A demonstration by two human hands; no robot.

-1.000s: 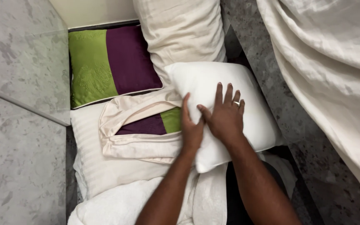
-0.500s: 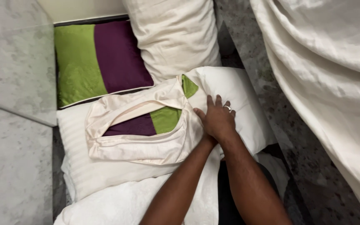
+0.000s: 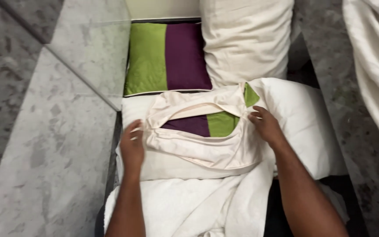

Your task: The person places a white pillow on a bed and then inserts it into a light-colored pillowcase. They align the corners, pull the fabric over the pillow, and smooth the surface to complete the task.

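Observation:
A cream pillowcase (image 3: 189,149) lies across a pile of bedding, its slit gaping over a green and purple cushion (image 3: 207,124) inside it. My left hand (image 3: 132,147) grips the left edge of the pillowcase. At the right edge my right hand (image 3: 266,125) pinches the cloth, next to a green corner of the cushion that pokes out. A white pillow (image 3: 303,127) lies under and to the right of the pillowcase.
A second green and purple cushion (image 3: 167,57) lies behind, beside a cream pillow (image 3: 246,39). White towelling (image 3: 189,206) is bunched near me. A grey marble ledge (image 3: 49,131) runs along the left, and a cream sheet (image 3: 373,66) hangs at the right.
My hands were together on the white pillow; they have now spread apart to the two ends of the pillowcase. The view has shifted and the cushion shows more through the slit.

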